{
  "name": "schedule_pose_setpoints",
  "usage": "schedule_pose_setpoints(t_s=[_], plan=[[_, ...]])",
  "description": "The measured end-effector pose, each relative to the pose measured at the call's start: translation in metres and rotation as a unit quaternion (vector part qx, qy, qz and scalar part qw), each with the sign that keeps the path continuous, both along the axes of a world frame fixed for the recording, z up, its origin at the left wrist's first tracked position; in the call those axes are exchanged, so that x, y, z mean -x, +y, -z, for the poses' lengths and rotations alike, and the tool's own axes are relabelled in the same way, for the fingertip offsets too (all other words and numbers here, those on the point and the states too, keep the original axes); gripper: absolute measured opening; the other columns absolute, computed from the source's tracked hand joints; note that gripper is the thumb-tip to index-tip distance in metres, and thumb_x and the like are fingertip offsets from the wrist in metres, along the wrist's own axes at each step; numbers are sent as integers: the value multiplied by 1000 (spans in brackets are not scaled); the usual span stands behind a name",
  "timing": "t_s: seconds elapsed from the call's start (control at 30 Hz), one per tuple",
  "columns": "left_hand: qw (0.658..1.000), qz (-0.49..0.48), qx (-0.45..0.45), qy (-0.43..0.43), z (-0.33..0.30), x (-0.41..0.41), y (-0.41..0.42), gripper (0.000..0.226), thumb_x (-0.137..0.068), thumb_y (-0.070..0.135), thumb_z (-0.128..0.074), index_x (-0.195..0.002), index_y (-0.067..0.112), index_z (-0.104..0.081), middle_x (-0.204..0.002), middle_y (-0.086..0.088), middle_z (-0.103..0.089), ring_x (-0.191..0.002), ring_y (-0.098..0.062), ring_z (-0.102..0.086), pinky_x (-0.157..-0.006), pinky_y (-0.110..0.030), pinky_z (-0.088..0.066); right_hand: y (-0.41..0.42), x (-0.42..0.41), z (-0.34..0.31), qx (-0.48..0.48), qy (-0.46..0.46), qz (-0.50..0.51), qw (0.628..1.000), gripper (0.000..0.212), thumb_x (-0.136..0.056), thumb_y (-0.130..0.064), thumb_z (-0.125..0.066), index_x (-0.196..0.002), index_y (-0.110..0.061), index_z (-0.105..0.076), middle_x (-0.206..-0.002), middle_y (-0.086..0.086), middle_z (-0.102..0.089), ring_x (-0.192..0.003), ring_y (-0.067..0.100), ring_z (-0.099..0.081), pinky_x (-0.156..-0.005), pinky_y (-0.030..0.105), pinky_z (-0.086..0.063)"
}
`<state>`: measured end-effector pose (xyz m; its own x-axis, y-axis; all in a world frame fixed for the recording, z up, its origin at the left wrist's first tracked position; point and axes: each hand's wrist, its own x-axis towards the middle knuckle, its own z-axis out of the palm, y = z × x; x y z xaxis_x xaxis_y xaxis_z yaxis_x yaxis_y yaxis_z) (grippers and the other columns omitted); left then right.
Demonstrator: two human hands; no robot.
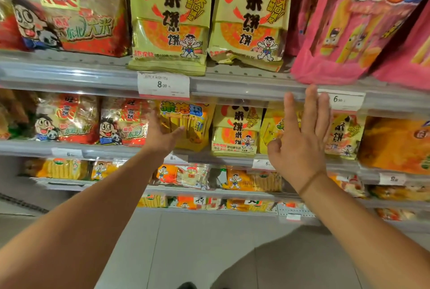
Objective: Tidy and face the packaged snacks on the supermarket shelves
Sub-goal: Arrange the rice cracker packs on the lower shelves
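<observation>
My left hand (161, 136) reaches to the second shelf and touches the left side of a yellow snack bag with a blue and green logo (186, 123); whether the fingers grip it is unclear. My right hand (300, 139) hovers open with fingers spread, in front of a yellow bag (272, 130) on the same shelf. Between the two hands stands a yellow-green rice cracker bag (236, 132), upright and facing out. To the right of my right hand is another rice cracker bag (344, 136).
The top shelf (232, 83) holds two large yellow-green cracker bags (172, 16), red bags at the left (67, 9) and pink bags (356, 21) hanging over its edge. Price tags (162, 85) clip to the rails. Lower shelves carry several small orange packs. Grey floor lies below.
</observation>
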<state>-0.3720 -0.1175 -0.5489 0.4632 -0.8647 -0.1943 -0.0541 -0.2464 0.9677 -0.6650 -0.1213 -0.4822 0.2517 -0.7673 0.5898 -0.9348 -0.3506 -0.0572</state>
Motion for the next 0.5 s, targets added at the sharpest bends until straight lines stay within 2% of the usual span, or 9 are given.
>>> schedule_pose_setpoints(t_s=[0.07, 0.13, 0.2, 0.27, 0.37, 0.43, 0.5], plan=[[1000, -8, 3, -23, 0, -2, -2, 77, -85, 13, -74, -145, 27, -29, -113, 12, -55, -114, -17, -52, -89, -23, -42, -1, -1, 0, 6, -1, -3, 1000, 101, -69, -19, -56, -154, -25, -2, -160, 21, -1, -146, 40, 4, -118, 55, 1], [999, -6, 0, -36, 0, -5, -7, 48, -84, 15, -75, -120, 26, -45, -105, 4, -61, -107, -23, -60, -88, -33, -51, -2, -1, 1, 7, -6, -3, 1000, 99, -69, -18, -56, -154, -23, -5, -159, 22, -3, -146, 41, 3, -117, 57, -1], [999, -1, -2, -53, 2, -6, -10, 35, -83, 18, -77, -99, 26, -47, -96, -1, -63, -96, -25, -62, -86, -42, -54, -3, -2, 1, 9, -11, -1, 1000, 99, -69, -17, -58, -154, -22, -7, -159, 22, -4, -146, 42, 3, -117, 55, 1], [997, -9, 1, -78, 6, -6, -9, 35, -82, 22, -79, -98, 22, -47, -89, 1, -62, -85, -19, -61, -76, -36, -53, -3, -1, 3, 15, -12, -1, 1000, 100, -68, -15, -60, -154, -21, -9, -159, 23, -6, -145, 42, 2, -117, 53, 4], [993, -23, 12, -117, 11, -3, -9, 35, -83, 27, -78, -94, 21, -45, -77, 8, -55, -67, -6, -53, -57, -24, -41, -4, 1, 5, 33, -4, -5, 999, 100, -68, -13, -60, -153, -20, -10, -158, 23, -7, -145, 44, 0, -117, 55, 1], [993, -24, 11, -116, 11, -3, -12, 34, -83, 26, -78, -87, 25, -44, -77, 6, -54, -67, -6, -52, -55, -24, -40, -6, 2, 6, 41, -2, -4, 999, 100, -67, -12, -60, -153, -20, -10, -158, 23, -8, -145, 44, 0, -117, 55, 1], [994, -38, 22, -97, 10, -5, -13, 31, -83, 24, -77, -91, 25, -47, -81, 5, -58, -72, -8, -55, -60, -27, -46, -7, 2, 8, 45, 0, 1, 999, 100, -67, -11, -61, -153, -20, -11, -158, 22, -8, -145, 43, -1, -117, 55, 1]])
